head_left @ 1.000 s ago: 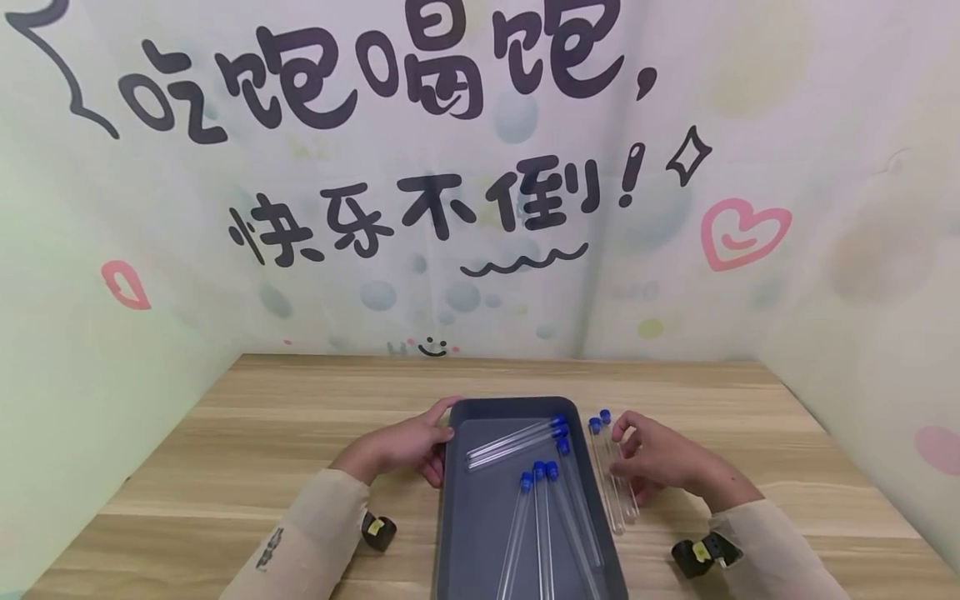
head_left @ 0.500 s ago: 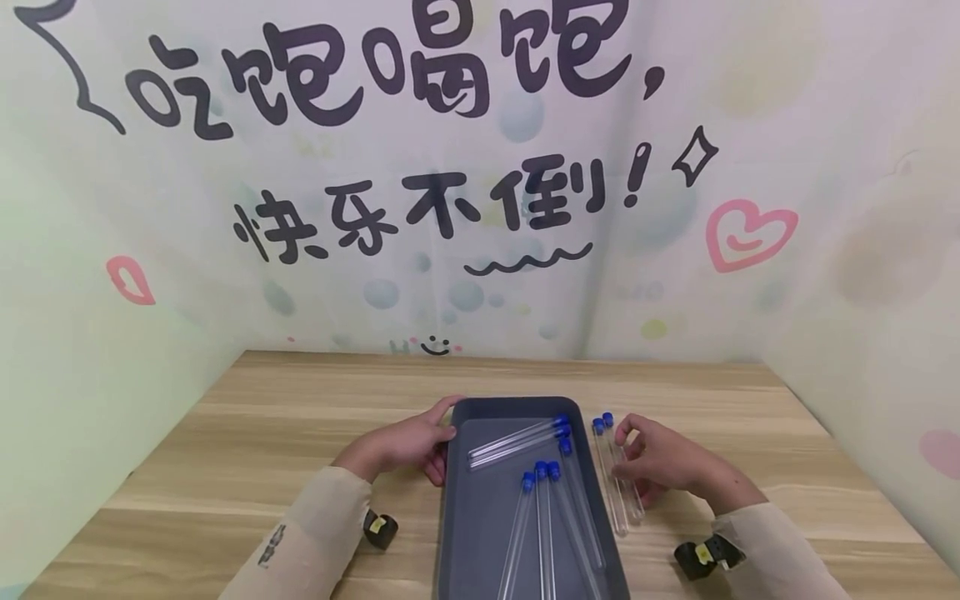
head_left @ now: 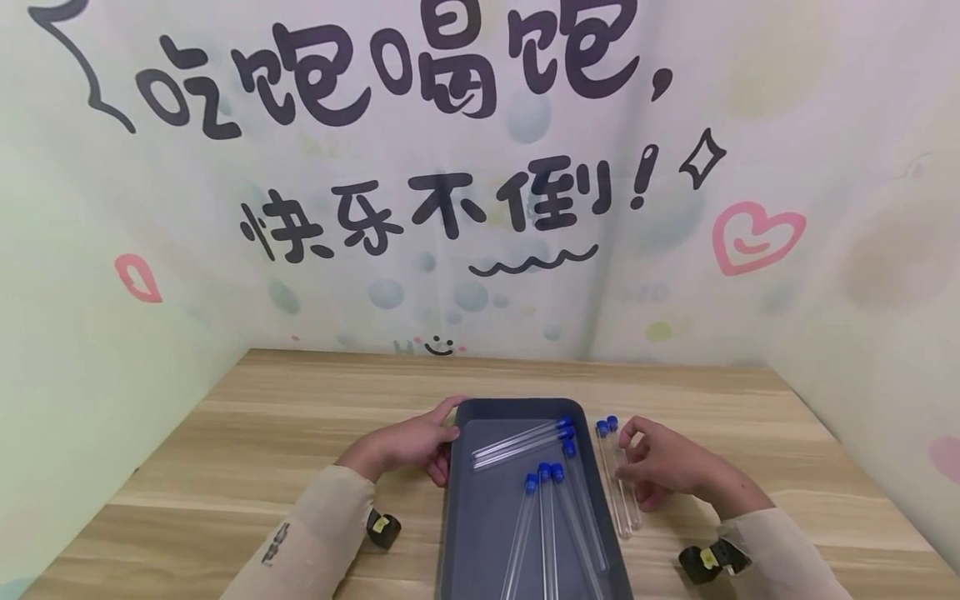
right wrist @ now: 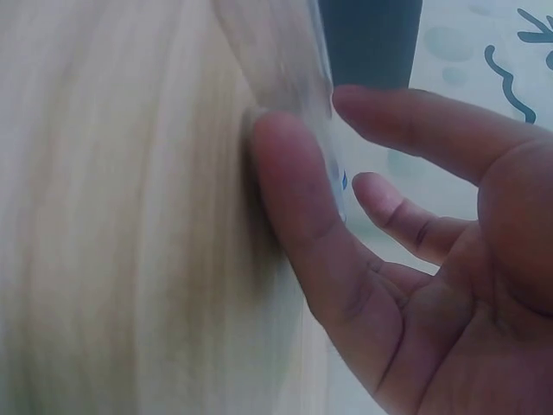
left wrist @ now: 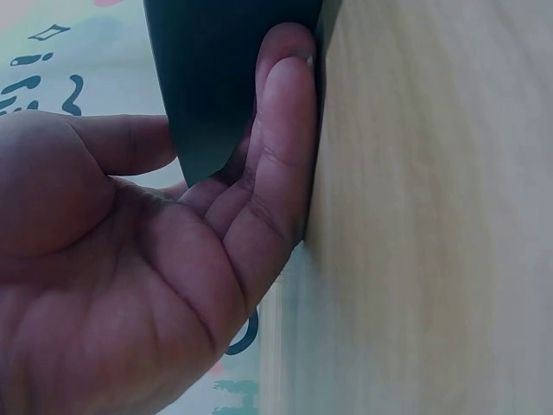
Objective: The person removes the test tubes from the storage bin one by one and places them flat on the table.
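My left hand (head_left: 408, 442) grips the left side of a dark grey tray (head_left: 517, 407), thumb at the rim and fingers along the outer wall (left wrist: 207, 78). Inside the tray lie several clear test tubes (head_left: 517, 443) with blue caps, two of them slanting across its far end. Just outside the right rim, two more capped test tubes (head_left: 617, 479) lie side by side on the table. Beside these is my right hand (head_left: 667, 458), its fingers loosely bent and its fingertips right at the tubes. Up close in the right wrist view, its fingers (right wrist: 298, 173) stand apart, one down at the tabletop.
The wood-grain table (head_left: 352, 383) has a printed cloth backdrop (head_left: 420, 317) behind it and pale walls of cloth on both sides. A black wrist camera (head_left: 384, 529) sits at the left cuff, another black camera (head_left: 701, 562) at the right.
The head view shifts slightly, so the scene sits a little further right. Both hands keep their places, and the two loose tubes barely move beside the tray.
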Demonstrator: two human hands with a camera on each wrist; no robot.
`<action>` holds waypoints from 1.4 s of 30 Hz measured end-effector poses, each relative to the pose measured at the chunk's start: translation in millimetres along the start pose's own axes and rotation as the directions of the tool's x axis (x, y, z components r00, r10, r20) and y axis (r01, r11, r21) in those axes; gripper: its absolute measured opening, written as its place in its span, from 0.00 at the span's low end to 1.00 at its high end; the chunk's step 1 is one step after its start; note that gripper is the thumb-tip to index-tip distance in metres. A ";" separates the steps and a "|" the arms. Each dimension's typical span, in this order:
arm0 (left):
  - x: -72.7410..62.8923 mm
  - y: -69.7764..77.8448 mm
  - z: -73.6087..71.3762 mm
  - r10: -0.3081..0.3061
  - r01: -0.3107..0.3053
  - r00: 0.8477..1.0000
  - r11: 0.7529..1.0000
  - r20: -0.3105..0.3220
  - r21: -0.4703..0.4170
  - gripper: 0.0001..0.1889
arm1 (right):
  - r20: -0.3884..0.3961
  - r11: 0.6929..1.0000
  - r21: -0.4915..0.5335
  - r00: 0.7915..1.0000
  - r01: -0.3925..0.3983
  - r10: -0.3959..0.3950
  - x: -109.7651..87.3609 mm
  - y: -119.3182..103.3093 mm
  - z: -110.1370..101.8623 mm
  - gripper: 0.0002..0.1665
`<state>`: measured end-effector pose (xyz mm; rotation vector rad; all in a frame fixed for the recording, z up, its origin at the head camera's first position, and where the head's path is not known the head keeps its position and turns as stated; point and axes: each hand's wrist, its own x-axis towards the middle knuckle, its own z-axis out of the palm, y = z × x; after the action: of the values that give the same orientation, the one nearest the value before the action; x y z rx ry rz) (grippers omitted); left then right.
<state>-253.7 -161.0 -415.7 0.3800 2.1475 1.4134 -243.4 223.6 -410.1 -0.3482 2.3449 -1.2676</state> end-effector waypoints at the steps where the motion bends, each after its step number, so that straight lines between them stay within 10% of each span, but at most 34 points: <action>1: 0.1 0.1 0.0 0.000 0.000 1.000 1.000 0.001 0.001 0.29 | 0.000 1.000 0.000 1.000 0.004 -0.004 -0.4 0.4 -0.2 0.26; 19: 0.8 -2.0 0.7 0.006 -0.006 1.000 1.000 -0.001 -0.007 0.31 | -0.177 0.998 -0.058 0.984 0.029 -0.038 -3.4 -9.6 1.4 0.21; 42: -0.7 -0.4 0.8 0.008 -0.008 1.000 1.000 -0.018 -0.001 0.32 | -0.095 0.975 0.066 0.974 0.214 -0.207 -13.0 -54.7 31.9 0.24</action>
<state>-252.6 -160.9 -416.1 0.3766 2.1623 1.4271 -215.7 176.1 -376.0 -0.5389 2.3748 -1.4940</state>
